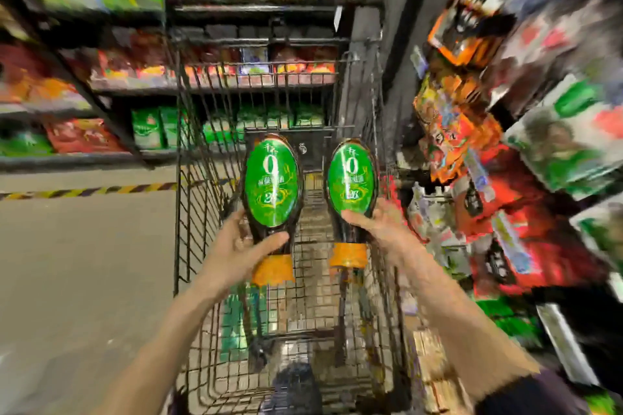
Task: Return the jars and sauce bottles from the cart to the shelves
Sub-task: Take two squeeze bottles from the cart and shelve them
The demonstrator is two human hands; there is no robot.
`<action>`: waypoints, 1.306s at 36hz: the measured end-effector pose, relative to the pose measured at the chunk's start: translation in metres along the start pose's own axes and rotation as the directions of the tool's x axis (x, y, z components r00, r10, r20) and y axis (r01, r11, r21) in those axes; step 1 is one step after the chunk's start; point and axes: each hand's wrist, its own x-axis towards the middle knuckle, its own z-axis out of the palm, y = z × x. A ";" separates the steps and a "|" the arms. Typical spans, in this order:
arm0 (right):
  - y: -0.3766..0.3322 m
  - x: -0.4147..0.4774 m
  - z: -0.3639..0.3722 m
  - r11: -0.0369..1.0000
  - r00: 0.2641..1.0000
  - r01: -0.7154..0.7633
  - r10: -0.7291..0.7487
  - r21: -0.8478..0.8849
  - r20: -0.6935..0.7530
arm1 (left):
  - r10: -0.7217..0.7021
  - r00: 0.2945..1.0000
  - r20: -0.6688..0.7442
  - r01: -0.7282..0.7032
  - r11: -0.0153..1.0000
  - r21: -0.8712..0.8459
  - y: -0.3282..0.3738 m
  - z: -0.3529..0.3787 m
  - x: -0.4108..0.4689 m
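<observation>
Two dark sauce bottles with green oval labels and orange caps hang above the black wire cart (188, 212), caps pointing toward me. My left hand (241, 242) grips the left bottle (271, 185) round its neck. The right bottle (352, 178) is held the same way by my right hand (377, 229), thumb across the lower label. Down in the cart's basket lie more blurred things, among them a green-labelled item (236, 323) and a dark rounded object (296, 381).
Shelves (135, 91) with green, red and yellow packets run behind and left of the cart. A rack of hanging packets (472, 145) crowds the right side. Grey floor with a yellow-black striped line (84, 192) lies to the left. The picture is blurred by motion.
</observation>
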 end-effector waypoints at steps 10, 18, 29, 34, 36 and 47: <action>-0.092 -0.138 -0.045 0.931 0.925 0.363 -0.364 -0.038 -0.109 | 0.360 0.933 -0.004 -0.359 0.932 0.049 0.086 0.023 -0.079; -0.138 -0.247 -0.074 0.831 0.782 0.541 -0.553 -0.129 -0.287 | 0.573 0.809 0.132 -0.570 0.819 -0.066 0.157 0.058 -0.117; -0.117 -0.421 -0.079 0.790 0.472 0.515 -0.586 -0.334 -0.658 | 0.694 0.520 0.498 -0.685 0.687 -0.241 0.194 0.108 -0.176; -0.083 -0.506 -0.054 0.802 0.275 0.478 -0.524 -0.358 -0.806 | 0.677 0.371 0.635 -0.662 0.672 -0.330 0.188 0.128 -0.232; -0.067 -0.540 -0.043 0.815 0.204 0.469 -0.475 -0.341 -0.856 | 0.669 0.284 0.687 -0.649 0.661 -0.376 0.184 0.138 -0.257; 0.024 -0.730 0.028 0.868 -0.234 0.356 -0.277 -0.347 -0.932 | 0.538 -0.128 0.833 -0.442 0.721 -0.534 0.138 0.197 -0.425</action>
